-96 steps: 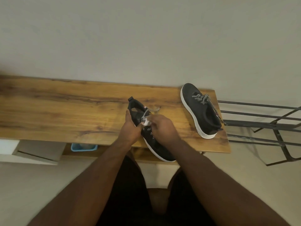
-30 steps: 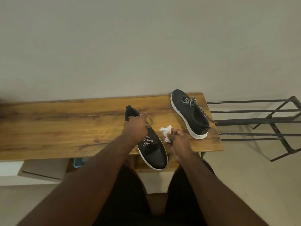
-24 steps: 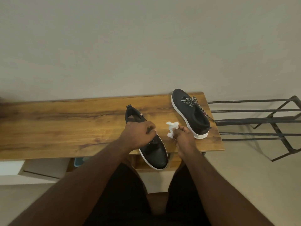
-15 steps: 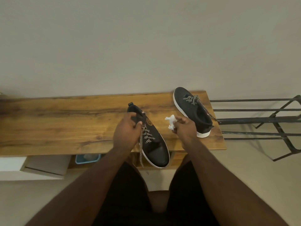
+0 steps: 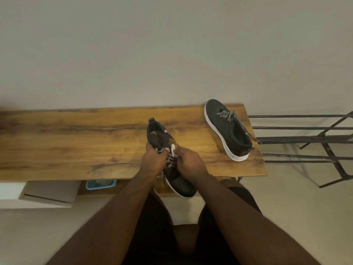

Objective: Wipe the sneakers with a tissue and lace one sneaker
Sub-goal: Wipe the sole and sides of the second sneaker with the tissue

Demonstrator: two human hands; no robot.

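Observation:
A black sneaker with a white sole (image 5: 181,185) lies on the wooden table (image 5: 76,142), its toe hanging over the front edge. My left hand (image 5: 153,159) grips its left side and holds a black-and-white lace (image 5: 170,163). My right hand (image 5: 191,163) rests on the tongue, pinching a small white tissue (image 5: 173,150) against the sneaker. A second black sneaker (image 5: 228,129), laces tied, stands at the table's right end, apart from both hands.
A black metal rack (image 5: 305,139) stands right of the table. Under the table sit a blue tray (image 5: 101,184) and a white box (image 5: 44,194). A plain wall runs behind the table. My knees are below the front edge.
My right hand has brought the tissue from the table's surface back onto the sneaker's tongue. My left hand slid forward along the sneaker and now holds the lace.

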